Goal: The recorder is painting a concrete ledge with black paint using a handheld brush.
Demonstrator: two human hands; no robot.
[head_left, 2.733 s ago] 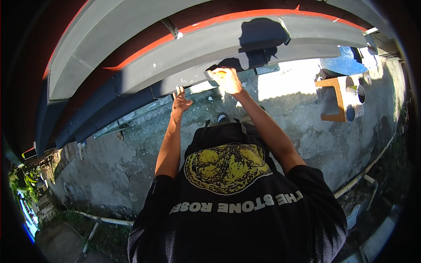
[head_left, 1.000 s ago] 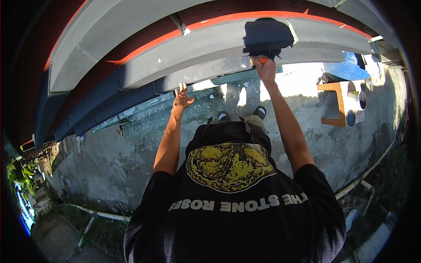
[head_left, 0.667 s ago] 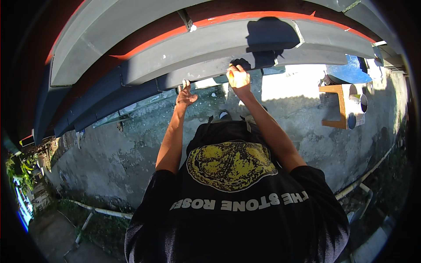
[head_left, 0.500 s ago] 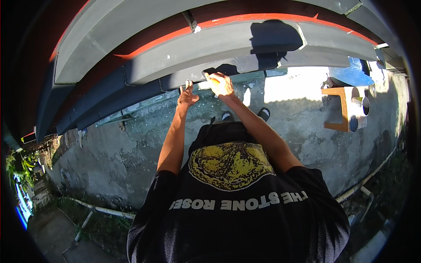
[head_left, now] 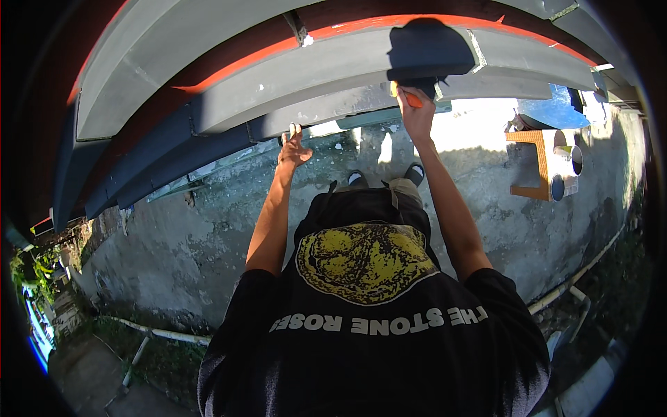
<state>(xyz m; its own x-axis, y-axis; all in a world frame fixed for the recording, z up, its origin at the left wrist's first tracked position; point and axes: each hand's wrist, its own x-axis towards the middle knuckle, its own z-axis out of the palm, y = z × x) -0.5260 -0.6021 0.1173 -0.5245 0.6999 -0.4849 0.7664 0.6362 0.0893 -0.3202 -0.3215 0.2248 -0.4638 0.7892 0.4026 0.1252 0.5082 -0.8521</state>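
Along the lower edge of a grey-painted board [head_left: 326,110], the fingertips of my left hand [head_left: 294,150] rest with the fingers spread apart. My right hand [head_left: 418,119] is closed round a small orange tool [head_left: 411,99] and presses it against the same board, further to the right. Most of the tool is hidden by my fingers, so I cannot tell its exact kind. The shadow of my head [head_left: 427,52] falls on the wider grey board [head_left: 292,87] just above.
Over the boards runs a red strip [head_left: 361,26]. Below lies a stained concrete floor [head_left: 208,243] where my feet stand. To the right are a brown plastic stool or chair [head_left: 521,191], white buckets [head_left: 570,160] and a blue sheet [head_left: 556,115]. A pale pipe [head_left: 160,335] crosses behind me.
My right hand has slid to the right along the board with the orange tool, away from my left hand. My left hand stays at nearly the same place.
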